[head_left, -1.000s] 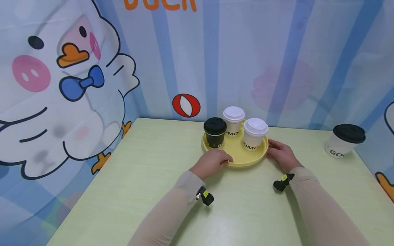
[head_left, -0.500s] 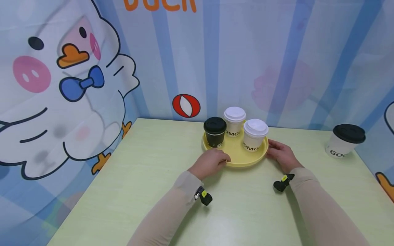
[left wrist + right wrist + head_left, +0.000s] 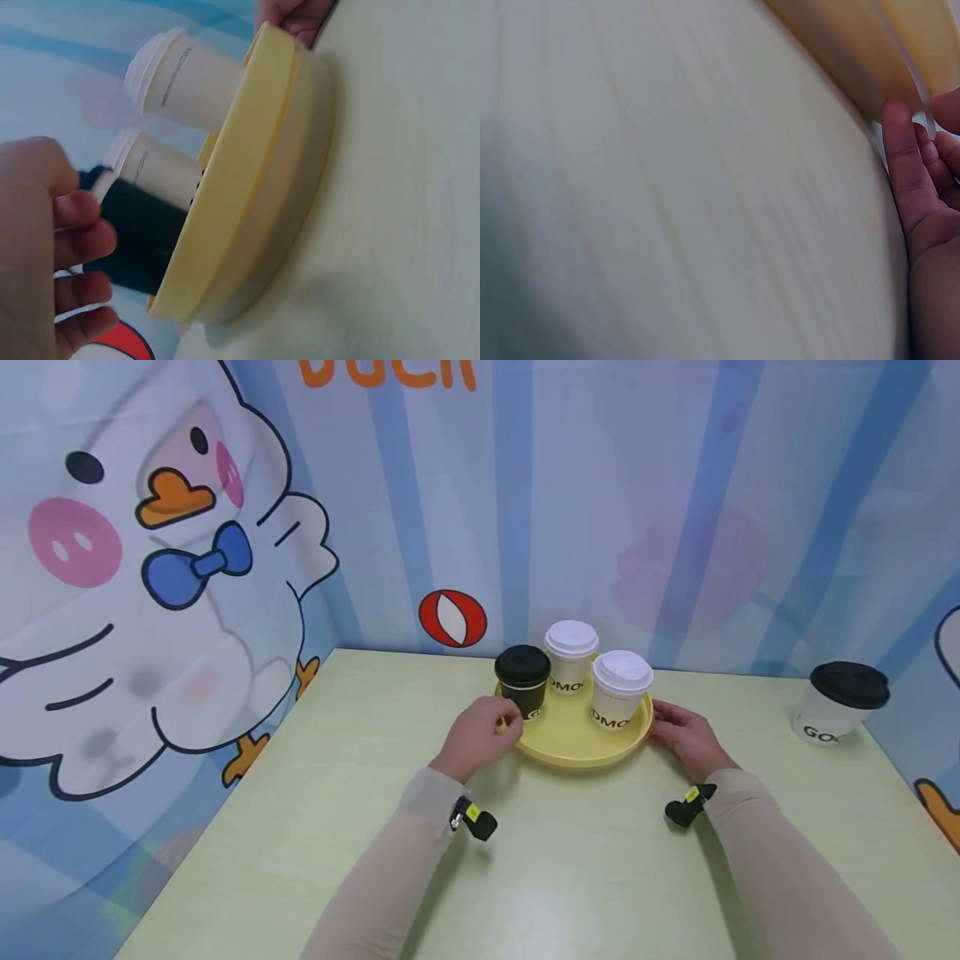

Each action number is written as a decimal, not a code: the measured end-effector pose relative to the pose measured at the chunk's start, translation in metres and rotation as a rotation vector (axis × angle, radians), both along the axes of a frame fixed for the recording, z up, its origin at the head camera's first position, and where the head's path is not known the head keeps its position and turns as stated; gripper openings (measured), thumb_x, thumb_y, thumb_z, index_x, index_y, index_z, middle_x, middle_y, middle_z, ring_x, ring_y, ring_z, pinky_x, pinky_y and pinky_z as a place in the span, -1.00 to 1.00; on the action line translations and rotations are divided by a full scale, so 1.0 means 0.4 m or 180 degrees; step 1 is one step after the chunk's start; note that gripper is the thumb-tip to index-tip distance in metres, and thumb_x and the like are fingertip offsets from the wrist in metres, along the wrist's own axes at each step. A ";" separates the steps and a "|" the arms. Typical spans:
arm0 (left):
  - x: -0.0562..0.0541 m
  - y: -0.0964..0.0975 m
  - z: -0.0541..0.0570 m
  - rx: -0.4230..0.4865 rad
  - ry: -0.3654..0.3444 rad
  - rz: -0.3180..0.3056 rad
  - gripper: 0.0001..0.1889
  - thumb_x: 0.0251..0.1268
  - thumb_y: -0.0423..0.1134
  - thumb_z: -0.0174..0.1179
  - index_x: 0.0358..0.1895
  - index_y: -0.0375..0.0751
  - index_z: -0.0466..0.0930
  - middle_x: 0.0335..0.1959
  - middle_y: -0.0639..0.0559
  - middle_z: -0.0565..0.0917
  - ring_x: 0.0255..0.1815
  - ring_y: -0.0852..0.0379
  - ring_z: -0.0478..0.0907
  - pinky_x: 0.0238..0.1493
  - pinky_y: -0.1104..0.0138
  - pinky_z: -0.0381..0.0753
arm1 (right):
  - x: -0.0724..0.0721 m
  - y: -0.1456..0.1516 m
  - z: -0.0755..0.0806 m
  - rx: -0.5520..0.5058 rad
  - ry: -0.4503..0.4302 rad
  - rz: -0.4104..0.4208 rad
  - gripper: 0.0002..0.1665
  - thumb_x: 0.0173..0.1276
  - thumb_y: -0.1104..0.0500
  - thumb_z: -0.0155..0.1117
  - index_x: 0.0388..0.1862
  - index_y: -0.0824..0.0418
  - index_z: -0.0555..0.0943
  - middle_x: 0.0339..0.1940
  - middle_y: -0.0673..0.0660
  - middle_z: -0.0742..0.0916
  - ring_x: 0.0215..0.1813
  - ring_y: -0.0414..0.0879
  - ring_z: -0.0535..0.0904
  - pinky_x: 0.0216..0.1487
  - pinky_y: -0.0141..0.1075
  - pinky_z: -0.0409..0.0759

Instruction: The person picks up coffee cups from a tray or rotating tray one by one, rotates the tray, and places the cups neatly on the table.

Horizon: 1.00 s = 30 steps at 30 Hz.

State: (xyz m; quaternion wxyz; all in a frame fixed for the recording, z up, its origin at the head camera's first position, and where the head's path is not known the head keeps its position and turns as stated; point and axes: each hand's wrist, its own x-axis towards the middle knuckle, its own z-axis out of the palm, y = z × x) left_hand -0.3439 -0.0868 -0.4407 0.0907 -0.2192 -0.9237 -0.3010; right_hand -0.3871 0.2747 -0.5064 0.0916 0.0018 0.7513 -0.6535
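Observation:
A round yellow tray [image 3: 577, 747] carries a small black paper cup with a black lid [image 3: 522, 668] at its left. Two white-lidded paper cups stand on it too, a rear one [image 3: 572, 647] and a right one [image 3: 622, 681]. My left hand [image 3: 480, 737] is off the tray's front rim, beside the black cup. In the left wrist view its fingers [image 3: 84, 289] are loosely curled with nothing in them, overlapping the cup. My right hand [image 3: 688, 742] holds the tray's right edge; in the right wrist view the thumb [image 3: 948, 111] lies at the rim and a finger reaches beneath.
A larger white cup with a black lid [image 3: 832, 706] stands on the pale table [image 3: 600, 877] at the far right. A cartoon duck curtain [image 3: 585, 485] hangs right behind the table's back edge.
My left hand has let go of the tray's front rim and moved left and slightly back, beside the black cup. The right hand and the cups stay in place.

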 end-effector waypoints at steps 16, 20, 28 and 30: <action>-0.074 -0.014 -0.118 0.1582 -0.0362 0.1307 -0.51 0.47 -0.10 0.07 0.39 -0.16 0.45 0.25 -0.31 0.45 -0.10 -0.06 0.60 0.07 0.07 0.58 | 0.002 0.006 0.002 0.0048 0.0063 -0.0048 -0.21 0.51 0.12 0.21 0.62 0.23 0.17 0.51 0.32 0.38 0.08 -0.27 0.56 0.07 -0.46 0.61; -0.077 0.000 -0.132 0.1669 -0.0442 0.1350 -0.47 0.46 -0.08 0.08 0.42 -0.17 0.41 0.28 -0.28 0.41 -0.12 -0.03 0.58 0.09 0.07 0.57 | 0.003 0.006 -0.001 -0.0002 0.0079 -0.0062 -0.21 0.50 0.14 0.23 0.61 0.24 0.18 0.50 0.33 0.39 0.06 -0.29 0.57 0.06 -0.46 0.61; -0.073 0.024 -0.145 0.1789 -0.0494 0.1415 -0.48 0.45 -0.14 0.09 0.41 -0.22 0.43 0.24 -0.29 0.47 0.07 -0.14 0.50 0.24 0.03 0.48 | 0.001 0.005 -0.010 -0.0023 0.0113 -0.0039 -0.21 0.52 0.13 0.22 0.61 0.25 0.18 0.50 0.34 0.39 0.06 -0.30 0.58 0.06 -0.46 0.61; -0.074 0.028 -0.147 0.1808 -0.0512 0.1446 -0.49 0.45 -0.14 0.09 0.40 -0.22 0.45 0.23 -0.27 0.49 0.08 -0.14 0.51 0.26 0.04 0.47 | 0.003 0.002 -0.007 -0.0029 0.0142 -0.0045 -0.22 0.52 0.14 0.22 0.60 0.27 0.18 0.49 0.34 0.39 0.05 -0.31 0.58 0.07 -0.46 0.61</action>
